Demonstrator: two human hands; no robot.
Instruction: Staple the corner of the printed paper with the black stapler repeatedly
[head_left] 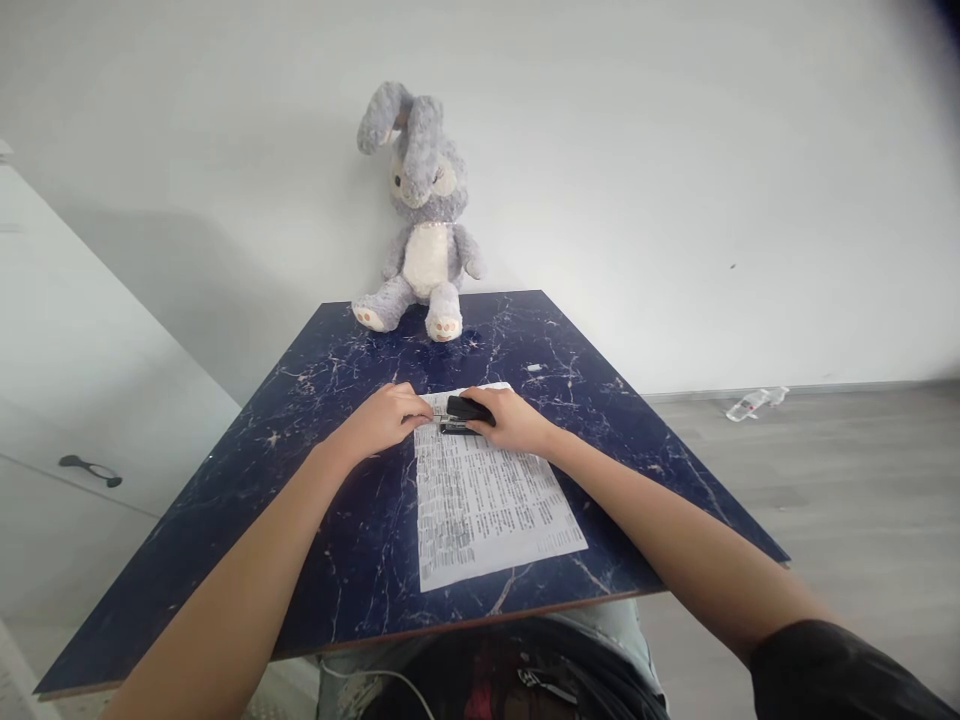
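A printed sheet of paper (pixel 487 495) lies on the dark blue marbled table (pixel 315 480). A black stapler (pixel 466 413) sits on the sheet's top edge. My right hand (pixel 514 420) is wrapped over the stapler from the right, fingers closed on it. At the paper's top left corner my left hand (pixel 386 418) has curled fingers that press on or pinch the sheet's edge beside the stapler.
A grey and white plush rabbit (pixel 421 215) sits at the table's far edge against the white wall. A white cabinet (pixel 67 400) with a dark handle stands to the left. An empty plastic bottle (pixel 754 402) lies on the grey floor at the right.
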